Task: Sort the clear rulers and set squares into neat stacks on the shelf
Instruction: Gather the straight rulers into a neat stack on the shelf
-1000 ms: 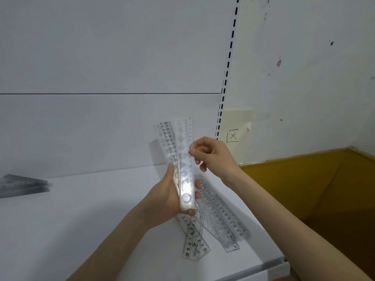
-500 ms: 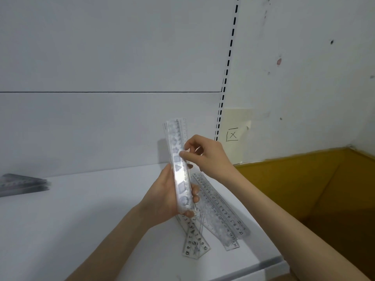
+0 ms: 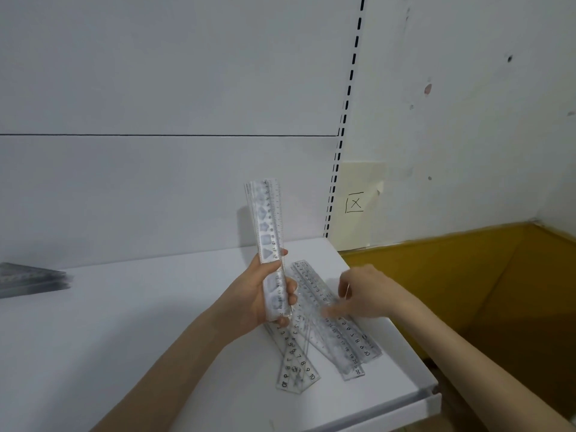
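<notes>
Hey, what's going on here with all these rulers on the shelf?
A person is sorting clear rulers on a white shelf. Their left hand grips a squared-up bundle of stencil rulers upright above it. The right hand is down at the loose rulers lying crossed near the shelf's right end. Motion blur hides whether it has hold of one. A grey stack lies at the far left edge.

Clear glossy plastic rulers (image 3: 270, 244); smooth matt shelf (image 3: 124, 307).
</notes>
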The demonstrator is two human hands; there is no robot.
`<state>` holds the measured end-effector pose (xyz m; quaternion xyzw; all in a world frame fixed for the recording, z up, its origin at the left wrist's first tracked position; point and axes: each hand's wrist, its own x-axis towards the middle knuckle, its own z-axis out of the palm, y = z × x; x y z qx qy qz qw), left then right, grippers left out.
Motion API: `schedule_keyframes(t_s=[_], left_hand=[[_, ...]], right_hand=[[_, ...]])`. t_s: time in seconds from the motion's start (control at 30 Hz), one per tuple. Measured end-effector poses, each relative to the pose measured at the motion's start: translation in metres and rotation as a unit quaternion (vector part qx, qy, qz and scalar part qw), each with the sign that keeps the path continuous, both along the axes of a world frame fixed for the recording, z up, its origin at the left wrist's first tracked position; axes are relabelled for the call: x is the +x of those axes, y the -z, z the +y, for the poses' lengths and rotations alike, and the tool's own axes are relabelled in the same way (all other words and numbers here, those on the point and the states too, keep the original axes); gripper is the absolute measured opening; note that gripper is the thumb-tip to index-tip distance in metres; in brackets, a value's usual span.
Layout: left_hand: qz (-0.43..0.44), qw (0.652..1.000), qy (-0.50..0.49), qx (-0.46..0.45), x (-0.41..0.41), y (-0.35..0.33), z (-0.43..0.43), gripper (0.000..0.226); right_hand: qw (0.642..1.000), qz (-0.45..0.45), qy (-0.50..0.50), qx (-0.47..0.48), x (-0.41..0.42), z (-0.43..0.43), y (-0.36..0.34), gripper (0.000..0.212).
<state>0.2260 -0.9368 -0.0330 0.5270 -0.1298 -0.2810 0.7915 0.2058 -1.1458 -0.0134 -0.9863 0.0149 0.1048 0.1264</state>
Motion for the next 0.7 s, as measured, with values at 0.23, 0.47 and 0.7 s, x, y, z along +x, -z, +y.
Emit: schedule_keyframes(t_s=[0.23,0.47,0.7], left_hand=[[0.006,1.000,0.002,-0.009,0.001,0.005,-0.003,0.043],[0.012,1.000,-0.002,-0.022,0.000,0.002,-0.004,0.042],[0.022,0.999,-0.005,-0.033,0.001,0.002,-0.002,0.041]], right_hand=[[0.988,-0.032,0.072,0.131,-0.009,-0.010,0.000,0.036],[0.928,-0.059,0.117,0.348,-0.019,-0.025,-0.008,0.015],[0.847,-0.080,0.088,0.518,-0.028,-0.023,-0.025,0.017]])
